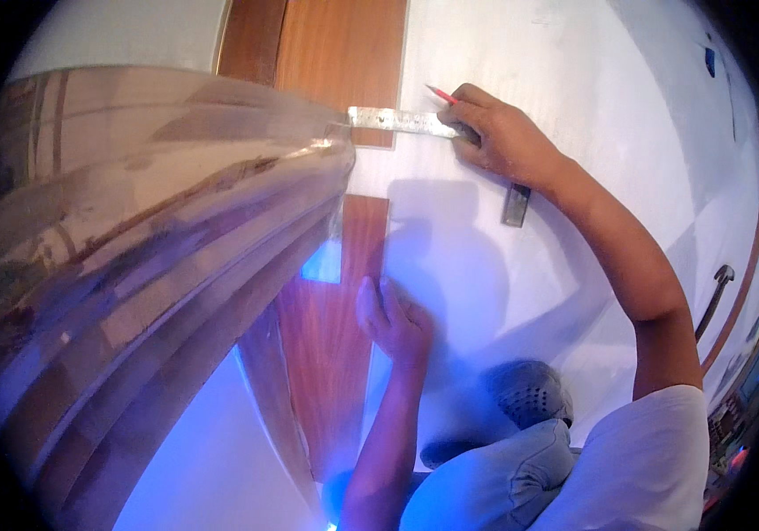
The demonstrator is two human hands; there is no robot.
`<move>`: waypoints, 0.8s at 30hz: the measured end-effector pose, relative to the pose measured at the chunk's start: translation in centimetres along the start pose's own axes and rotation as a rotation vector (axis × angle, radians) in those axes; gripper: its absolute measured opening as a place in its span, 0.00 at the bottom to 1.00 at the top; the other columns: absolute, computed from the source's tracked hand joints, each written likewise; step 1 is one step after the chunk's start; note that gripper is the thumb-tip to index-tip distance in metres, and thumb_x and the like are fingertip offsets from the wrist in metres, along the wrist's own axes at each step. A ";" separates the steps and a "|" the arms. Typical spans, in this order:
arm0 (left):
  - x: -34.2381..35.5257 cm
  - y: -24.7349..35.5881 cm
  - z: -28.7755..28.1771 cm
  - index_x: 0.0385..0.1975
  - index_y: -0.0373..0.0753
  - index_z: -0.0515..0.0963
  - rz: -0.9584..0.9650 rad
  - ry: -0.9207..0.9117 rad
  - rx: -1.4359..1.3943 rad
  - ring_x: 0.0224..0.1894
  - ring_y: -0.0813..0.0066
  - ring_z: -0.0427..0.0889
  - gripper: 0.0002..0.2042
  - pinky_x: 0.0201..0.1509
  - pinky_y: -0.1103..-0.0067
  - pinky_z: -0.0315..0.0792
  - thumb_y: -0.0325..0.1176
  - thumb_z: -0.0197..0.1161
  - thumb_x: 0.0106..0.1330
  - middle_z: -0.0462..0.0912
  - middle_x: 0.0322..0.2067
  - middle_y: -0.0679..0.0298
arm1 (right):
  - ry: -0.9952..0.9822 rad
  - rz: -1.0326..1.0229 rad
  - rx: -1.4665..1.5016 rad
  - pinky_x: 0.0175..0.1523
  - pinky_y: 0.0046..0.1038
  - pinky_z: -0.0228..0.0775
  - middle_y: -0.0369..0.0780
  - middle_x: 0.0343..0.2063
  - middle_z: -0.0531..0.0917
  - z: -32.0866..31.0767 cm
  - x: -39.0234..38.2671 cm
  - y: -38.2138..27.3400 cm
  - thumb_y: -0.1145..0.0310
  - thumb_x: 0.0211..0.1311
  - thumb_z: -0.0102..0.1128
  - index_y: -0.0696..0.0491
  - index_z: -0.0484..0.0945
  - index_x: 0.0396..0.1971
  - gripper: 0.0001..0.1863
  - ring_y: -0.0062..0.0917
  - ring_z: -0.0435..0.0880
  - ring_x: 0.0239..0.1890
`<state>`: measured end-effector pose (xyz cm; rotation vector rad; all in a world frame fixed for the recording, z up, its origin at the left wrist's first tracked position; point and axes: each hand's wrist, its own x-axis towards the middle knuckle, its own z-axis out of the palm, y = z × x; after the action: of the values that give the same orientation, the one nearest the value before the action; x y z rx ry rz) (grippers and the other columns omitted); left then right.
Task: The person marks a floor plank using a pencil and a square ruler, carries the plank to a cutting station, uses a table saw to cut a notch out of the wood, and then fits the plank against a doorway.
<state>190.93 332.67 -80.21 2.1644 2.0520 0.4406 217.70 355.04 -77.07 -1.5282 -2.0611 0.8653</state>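
My right hand (508,142) grips a red pencil (441,94) and the end of a silvery ruler (393,120), with a dark piece under its fingers. The ruler lies across an upper wooden board (335,53). My left hand (394,314), fingers loosely bent and apart, is at the right edge of a lower wooden board (326,372), with nothing visible in it. A short dark bar (515,205) lies below my right hand on the pale surface (592,106).
A large glossy brown, stepped structure (132,203) fills the left side, beside the boards. A hammer-like tool (720,288) and a long brown strip (755,248) lie at the right. My bent legs (477,487) and a grey perforated shoe (525,394) are at the bottom.
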 end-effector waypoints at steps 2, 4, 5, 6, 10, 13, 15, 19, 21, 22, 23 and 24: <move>0.1 0.1 -0.1 0.65 0.30 0.71 -0.002 -0.006 -0.004 0.69 0.42 0.67 0.25 0.71 0.53 0.61 0.27 0.51 0.66 0.67 0.68 0.41 | -0.032 0.037 0.012 0.46 0.35 0.78 0.40 0.46 0.78 -0.2 0.1 -0.1 0.77 0.57 0.62 0.59 0.81 0.46 0.16 0.33 0.83 0.38; 0.3 0.1 -0.2 0.65 0.30 0.71 0.001 -0.009 0.007 0.68 0.42 0.67 0.25 0.71 0.53 0.61 0.27 0.51 0.67 0.67 0.68 0.41 | -0.049 0.058 0.009 0.46 0.34 0.78 0.40 0.46 0.78 -0.4 0.2 -0.3 0.78 0.57 0.62 0.59 0.81 0.47 0.16 0.33 0.83 0.37; 0.3 0.1 -0.2 0.65 0.30 0.71 -0.001 -0.011 0.003 0.69 0.42 0.67 0.25 0.71 0.53 0.61 0.27 0.51 0.67 0.67 0.68 0.41 | -0.051 0.062 -0.002 0.46 0.34 0.78 0.40 0.45 0.78 -0.5 0.1 -0.4 0.78 0.57 0.62 0.59 0.81 0.47 0.16 0.33 0.83 0.37; 0.3 0.1 -0.2 0.65 0.30 0.71 -0.003 -0.012 -0.001 0.69 0.42 0.67 0.25 0.71 0.53 0.61 0.27 0.51 0.67 0.67 0.68 0.41 | -0.054 0.066 -0.014 0.46 0.34 0.78 0.40 0.45 0.78 -0.6 0.1 -0.4 0.78 0.57 0.61 0.59 0.81 0.47 0.16 0.33 0.83 0.37; 0.2 0.1 -0.2 0.65 0.30 0.71 -0.002 -0.019 -0.010 0.69 0.42 0.66 0.24 0.72 0.52 0.60 0.28 0.51 0.68 0.67 0.68 0.41 | -0.027 0.044 0.018 0.47 0.36 0.79 0.42 0.44 0.78 -0.6 0.1 -0.4 0.77 0.56 0.61 0.60 0.81 0.45 0.15 0.37 0.84 0.38; 0.2 0.3 -0.2 0.65 0.29 0.71 -0.008 -0.018 -0.011 0.69 0.41 0.66 0.24 0.72 0.52 0.60 0.28 0.50 0.68 0.67 0.68 0.41 | -0.021 0.046 0.019 0.45 0.35 0.78 0.41 0.44 0.78 -0.4 0.1 -0.3 0.78 0.56 0.61 0.59 0.81 0.46 0.16 0.35 0.83 0.37; 0.2 0.3 -0.3 0.65 0.29 0.71 -0.005 -0.019 -0.002 0.69 0.41 0.66 0.24 0.72 0.52 0.60 0.28 0.50 0.68 0.67 0.68 0.41 | -0.027 0.031 0.011 0.48 0.37 0.80 0.42 0.44 0.78 -0.5 0.1 -0.4 0.77 0.57 0.60 0.61 0.81 0.46 0.16 0.38 0.85 0.39; 0.2 0.1 -0.3 0.65 0.29 0.71 0.001 -0.025 -0.007 0.69 0.41 0.66 0.24 0.72 0.53 0.59 0.28 0.50 0.68 0.67 0.68 0.40 | -0.024 0.043 0.021 0.47 0.36 0.79 0.42 0.44 0.78 -0.6 0.1 -0.6 0.78 0.56 0.61 0.60 0.81 0.46 0.16 0.36 0.84 0.38; 0.3 0.3 -0.4 0.65 0.28 0.71 0.002 -0.018 -0.006 0.69 0.41 0.66 0.24 0.72 0.52 0.60 0.28 0.50 0.68 0.67 0.68 0.40 | -0.019 0.050 0.032 0.44 0.35 0.77 0.40 0.45 0.78 -0.4 0.0 -0.5 0.79 0.56 0.63 0.58 0.81 0.46 0.16 0.33 0.82 0.36; 0.3 0.4 -0.4 0.64 0.28 0.71 0.002 -0.015 -0.006 0.69 0.41 0.66 0.24 0.72 0.52 0.60 0.28 0.50 0.68 0.67 0.68 0.40 | -0.015 0.038 0.023 0.44 0.35 0.77 0.40 0.45 0.78 -0.4 0.0 -0.3 0.79 0.56 0.63 0.58 0.81 0.47 0.16 0.33 0.82 0.36; 0.2 0.3 -0.4 0.65 0.28 0.71 0.002 -0.018 -0.004 0.69 0.41 0.66 0.24 0.72 0.53 0.60 0.28 0.50 0.68 0.67 0.68 0.40 | -0.014 0.024 0.016 0.44 0.35 0.77 0.40 0.45 0.78 -0.4 0.0 -0.2 0.79 0.56 0.63 0.58 0.81 0.47 0.16 0.33 0.83 0.36; 0.2 0.2 -0.4 0.65 0.28 0.71 0.002 -0.021 -0.003 0.69 0.41 0.66 0.24 0.72 0.53 0.60 0.28 0.50 0.68 0.67 0.68 0.41 | -0.012 0.011 0.009 0.44 0.35 0.77 0.40 0.45 0.78 -0.4 0.0 -0.2 0.79 0.56 0.63 0.58 0.81 0.47 0.16 0.33 0.83 0.37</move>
<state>191.05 332.82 -79.72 2.1607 2.0368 0.4187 217.77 355.12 -76.67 -1.5340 -2.0568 0.8890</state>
